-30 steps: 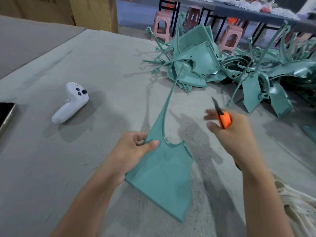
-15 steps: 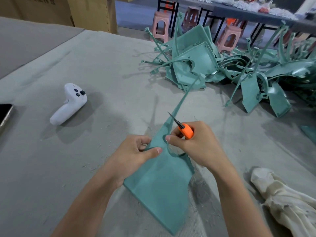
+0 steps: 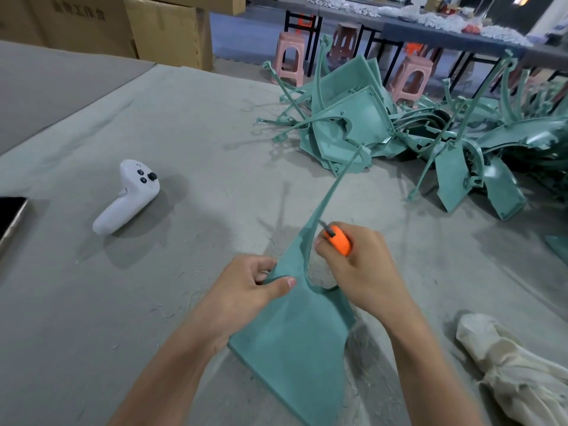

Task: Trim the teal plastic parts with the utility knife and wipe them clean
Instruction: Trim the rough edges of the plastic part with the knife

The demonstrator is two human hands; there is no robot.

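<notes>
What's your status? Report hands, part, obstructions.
Left hand grips teal part. Right hand holds utility knife, blade at the part's inner edge. Nothing blocks the cut.

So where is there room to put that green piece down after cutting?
Best spot: the bare grey cloth between the white controller and the teal part being trimmed. There's also room behind the controller, left of the pile of teal parts. The far right is crowded by that pile, and the rag fills the near right corner.
</notes>
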